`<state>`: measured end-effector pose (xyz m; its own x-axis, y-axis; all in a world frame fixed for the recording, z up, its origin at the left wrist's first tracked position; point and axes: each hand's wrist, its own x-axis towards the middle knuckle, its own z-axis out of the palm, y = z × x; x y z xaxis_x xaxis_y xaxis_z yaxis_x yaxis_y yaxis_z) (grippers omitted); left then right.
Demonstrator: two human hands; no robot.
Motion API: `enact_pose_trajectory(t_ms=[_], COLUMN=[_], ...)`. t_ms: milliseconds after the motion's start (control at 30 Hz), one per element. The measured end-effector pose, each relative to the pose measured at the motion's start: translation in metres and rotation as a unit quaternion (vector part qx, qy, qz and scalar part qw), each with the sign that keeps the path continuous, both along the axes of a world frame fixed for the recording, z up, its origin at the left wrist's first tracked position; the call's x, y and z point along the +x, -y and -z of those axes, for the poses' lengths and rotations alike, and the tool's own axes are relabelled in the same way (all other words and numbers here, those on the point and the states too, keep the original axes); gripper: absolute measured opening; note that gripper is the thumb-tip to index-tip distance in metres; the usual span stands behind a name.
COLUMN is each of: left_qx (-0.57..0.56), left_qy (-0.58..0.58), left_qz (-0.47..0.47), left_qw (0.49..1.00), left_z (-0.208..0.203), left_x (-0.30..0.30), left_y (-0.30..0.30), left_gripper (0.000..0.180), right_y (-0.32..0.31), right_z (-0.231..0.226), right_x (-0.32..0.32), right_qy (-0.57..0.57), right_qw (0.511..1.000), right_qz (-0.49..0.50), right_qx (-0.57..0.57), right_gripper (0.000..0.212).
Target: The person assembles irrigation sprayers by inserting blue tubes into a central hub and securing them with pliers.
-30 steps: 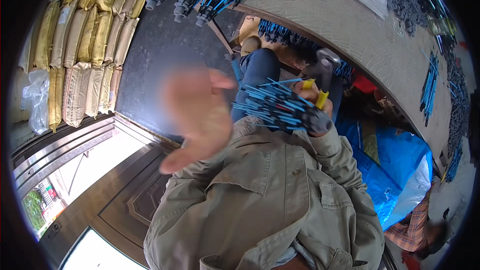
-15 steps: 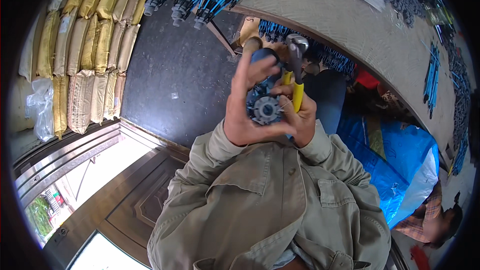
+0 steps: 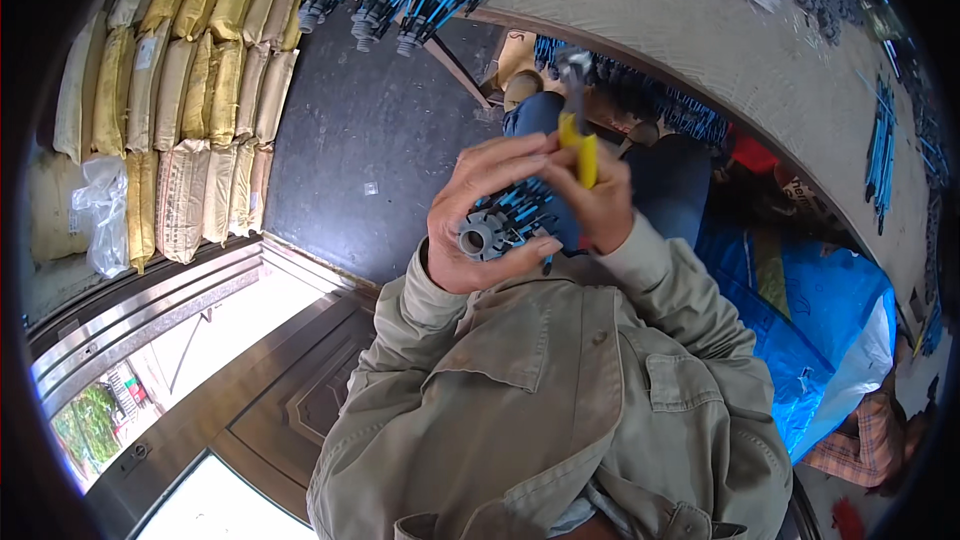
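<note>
In front of my chest, my left hand (image 3: 448, 212) is curled round a bundle of thin blue-and-black rods (image 3: 528, 202). A grey ring-shaped fitting (image 3: 482, 234) caps the bundle's near end, its round hole facing up towards me. My right hand (image 3: 606, 206) is closed on a pair of pliers (image 3: 585, 162) with yellow handles, whose metal head points away and is blurred. The fingertips of both hands meet above the bundle. My right hand is partly smeared by motion, and my fingers hide part of the rods.
Finished-looking bundles of blue rods (image 3: 375, 10) hang over the left end of the grey worktable (image 3: 620, 10). Stacked sacks (image 3: 180, 100) stand at left. At right lie blue plastic sheeting (image 3: 815, 310) and a person in a plaid sleeve (image 3: 855, 445). My knees are beneath the table edge.
My left hand has closed from a loose, spread grasp round the bundle. The grey fitting has swung left and tilted. My right hand and the pliers have shifted slightly, with the pliers' head swinging left.
</note>
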<state>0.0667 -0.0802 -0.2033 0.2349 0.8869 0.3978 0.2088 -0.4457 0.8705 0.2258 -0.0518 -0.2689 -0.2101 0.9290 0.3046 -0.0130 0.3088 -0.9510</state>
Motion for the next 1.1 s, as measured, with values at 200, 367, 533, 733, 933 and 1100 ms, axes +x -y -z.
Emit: enact_pose_trajectory(t_ms=[200,367,533,733,933,1100], left_qx=[-0.068,-0.085,-0.078,-0.113,-0.106,-0.095], left_qy=[0.137,0.189,0.148,0.131,0.088,0.093], left_qz=[0.002,-0.004,-0.007,0.030,0.046,0.012], left_qw=[0.988,0.978,0.986,0.985,0.989,0.991], left_z=[0.007,0.005,0.004,-0.001,0.001,0.009], left_x=[0.012,0.024,0.028,0.033,0.035,0.039], left_y=[0.000,-0.005,-0.005,-0.005,-0.005,-0.003], left_gripper=[0.037,0.026,0.026,0.026,0.029,0.024], right_y=[-0.005,-0.017,-0.025,-0.018,-0.016,0.008], right_z=[0.003,-0.058,-0.084,-0.086,-0.085,-0.081], right_x=[0.003,0.067,0.090,0.084,0.059,0.050], right_qy=[-0.048,0.343,0.492,0.108,0.039,0.023], right_qw=[0.998,0.885,0.720,0.985,0.989,0.993], right_qz=[-0.031,0.102,0.191,-0.097,-0.134,-0.089], right_qx=[0.023,0.298,0.451,0.087,0.048,0.079], right_gripper=[0.021,0.029,0.027,0.022,0.015,0.014])
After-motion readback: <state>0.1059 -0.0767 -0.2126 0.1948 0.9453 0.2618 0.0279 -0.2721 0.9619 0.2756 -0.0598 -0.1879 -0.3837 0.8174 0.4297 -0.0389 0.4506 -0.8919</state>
